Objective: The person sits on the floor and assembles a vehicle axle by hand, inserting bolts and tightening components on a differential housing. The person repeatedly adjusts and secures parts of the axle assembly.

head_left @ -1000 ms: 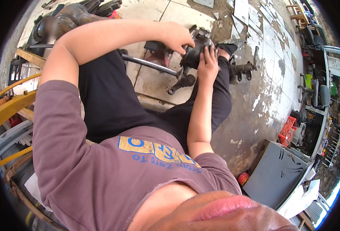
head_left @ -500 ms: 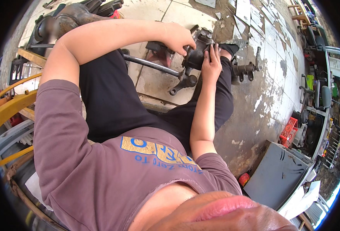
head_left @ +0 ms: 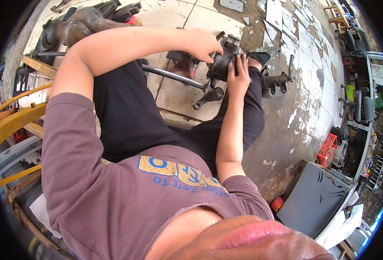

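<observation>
A dark, greasy steering-gear assembly (head_left: 224, 60) with a long steel shaft (head_left: 172, 76) lies on the tiled floor between my legs. My left hand (head_left: 203, 43) rests on top of its housing, fingers curled around the upper end. My right hand (head_left: 238, 76) presses flat against the housing's right side, fingers spread upward. A forked lever arm (head_left: 206, 97) hangs below the housing, and a jointed metal stub (head_left: 278, 80) sticks out to its right.
A rusty metal part and black pieces (head_left: 87, 19) lie at the far left. Yellow bars (head_left: 13, 121) curve at my left. A red crate (head_left: 328, 149), a grey panel (head_left: 315, 201) and cluttered shelves (head_left: 360, 99) stand at the right. Broken tile scraps (head_left: 282, 17) lie ahead.
My right hand has slid slightly up the housing's side. My left hand stays on top of it. The assembly has barely shifted.
</observation>
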The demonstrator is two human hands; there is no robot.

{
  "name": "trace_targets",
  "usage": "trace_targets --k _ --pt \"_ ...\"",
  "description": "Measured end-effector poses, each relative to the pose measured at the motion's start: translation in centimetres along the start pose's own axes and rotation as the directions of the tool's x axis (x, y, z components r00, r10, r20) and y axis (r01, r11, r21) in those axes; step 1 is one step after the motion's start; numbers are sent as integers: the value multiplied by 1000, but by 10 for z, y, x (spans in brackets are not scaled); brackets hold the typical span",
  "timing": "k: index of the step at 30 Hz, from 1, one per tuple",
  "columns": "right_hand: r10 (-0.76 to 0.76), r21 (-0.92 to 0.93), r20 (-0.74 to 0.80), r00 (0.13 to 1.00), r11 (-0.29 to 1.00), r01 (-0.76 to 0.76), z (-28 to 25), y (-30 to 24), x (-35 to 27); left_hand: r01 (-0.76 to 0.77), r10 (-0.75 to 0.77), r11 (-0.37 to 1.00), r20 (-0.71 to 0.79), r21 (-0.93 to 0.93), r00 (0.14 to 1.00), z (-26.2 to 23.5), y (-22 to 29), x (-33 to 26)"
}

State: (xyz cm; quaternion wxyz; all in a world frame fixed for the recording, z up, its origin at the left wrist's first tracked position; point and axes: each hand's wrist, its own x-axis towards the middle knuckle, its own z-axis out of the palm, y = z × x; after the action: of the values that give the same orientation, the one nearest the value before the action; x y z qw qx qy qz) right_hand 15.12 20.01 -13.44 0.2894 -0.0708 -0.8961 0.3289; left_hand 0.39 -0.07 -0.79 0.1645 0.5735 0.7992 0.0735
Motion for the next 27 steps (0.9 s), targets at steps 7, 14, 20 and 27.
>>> trace_targets --k 7,14,20,27 --pt "16 -5 10 1000 1000 -16 0 -3 -18 -10 10 1000 -19 12 1000 8 0 0" --pt "31 47 0 1000 998 -31 5 -8 -18 -3 3 1000 3 18 1000 8 -6 2" --pt "136 99 21 990 986 -137 -6 -5 -8 5 -5 1000 25 -3 1000 7 1 5" --pt "156 198 6 988 968 -154 -6 -3 11 13 -13 1000 26 -9 1000 0 1 3"
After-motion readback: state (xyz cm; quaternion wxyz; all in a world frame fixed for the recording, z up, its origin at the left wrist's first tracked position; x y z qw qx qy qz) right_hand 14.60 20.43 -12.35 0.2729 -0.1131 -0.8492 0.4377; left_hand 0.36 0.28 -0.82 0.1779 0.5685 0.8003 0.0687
